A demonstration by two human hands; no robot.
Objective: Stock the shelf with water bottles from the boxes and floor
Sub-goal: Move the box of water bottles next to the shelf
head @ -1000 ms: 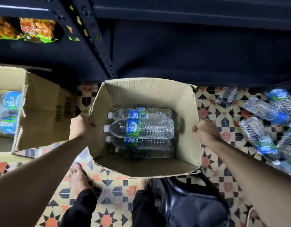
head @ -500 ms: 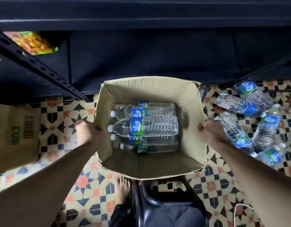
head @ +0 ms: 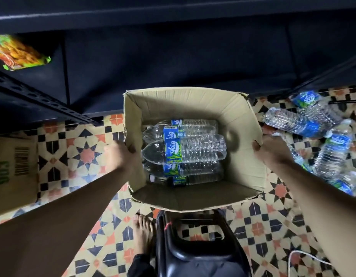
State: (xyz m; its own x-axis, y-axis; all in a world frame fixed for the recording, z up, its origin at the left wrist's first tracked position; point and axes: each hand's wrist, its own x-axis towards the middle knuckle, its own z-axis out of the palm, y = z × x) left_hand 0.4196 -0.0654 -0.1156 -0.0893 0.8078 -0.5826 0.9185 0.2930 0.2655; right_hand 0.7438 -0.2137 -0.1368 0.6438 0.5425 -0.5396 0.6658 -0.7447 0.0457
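An open cardboard box (head: 193,100) is held above the patterned floor, in front of the dark metal shelf (head: 173,56). Several clear water bottles (head: 185,150) with blue-green labels lie on their sides inside it, caps to the left. My left hand (head: 121,154) grips the box's left wall. Over on the other side, my right hand (head: 273,150) grips the right wall. More water bottles (head: 293,121) lie loose in a heap on the floor at the right.
A second cardboard box (head: 15,168) stands at the left edge. A snack packet (head: 17,52) lies on the shelf at upper left. A black stool (head: 197,246) is under the box, my bare foot (head: 143,232) beside it. A white cable (head: 305,258) lies lower right.
Both hands have carried the box to the right along the shelf. The left box has slid toward the frame's edge and the loose bottles at right are nearer.
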